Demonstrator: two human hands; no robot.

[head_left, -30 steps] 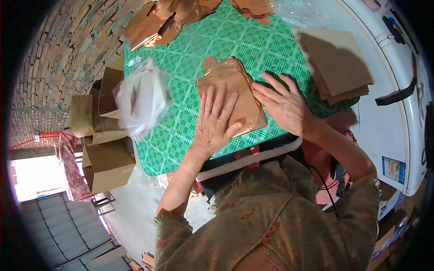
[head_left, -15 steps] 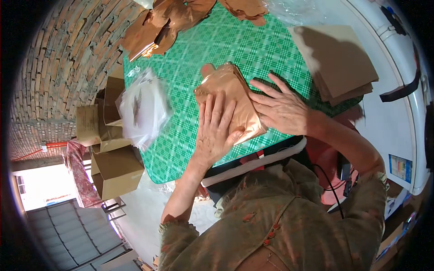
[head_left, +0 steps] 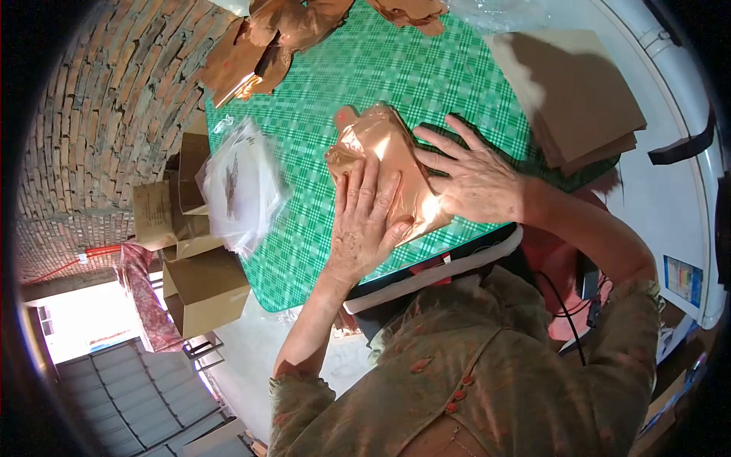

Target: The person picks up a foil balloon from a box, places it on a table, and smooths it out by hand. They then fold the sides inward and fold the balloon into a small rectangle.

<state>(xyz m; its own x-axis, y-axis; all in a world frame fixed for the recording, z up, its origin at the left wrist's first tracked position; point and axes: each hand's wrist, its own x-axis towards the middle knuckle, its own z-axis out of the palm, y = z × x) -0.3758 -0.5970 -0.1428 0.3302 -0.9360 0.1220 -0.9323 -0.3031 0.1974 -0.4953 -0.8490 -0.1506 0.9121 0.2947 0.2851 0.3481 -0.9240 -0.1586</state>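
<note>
A flat, folded piece of shiny copper-coloured foil (head_left: 373, 135), which looks like a deflated foil balloon, lies on the green checked tablecloth (head_left: 320, 84) in front of me. My left hand (head_left: 361, 221) rests palm down on its lower left part, fingers stretched out and the thumb at its near edge. Along the right edge of the foil lies my right hand (head_left: 474, 179), its fingers spread and partly on the cloth, the palm side hidden. A small reddish tab (head_left: 346, 116) sticks out at the foil's far left corner.
Clear plastic bags (head_left: 242, 186) are stacked at the left table edge, beside open cardboard boxes (head_left: 205, 293). More copper foil pieces (head_left: 297, 30) lie at the far side. A pile of brown card sheets (head_left: 571, 99) sits at the right, near a white appliance (head_left: 685, 228).
The foil lies flatter, with fewer layers showing along its right edge. My hands stay in nearly the same places on and beside it. The view has shifted slightly.
</note>
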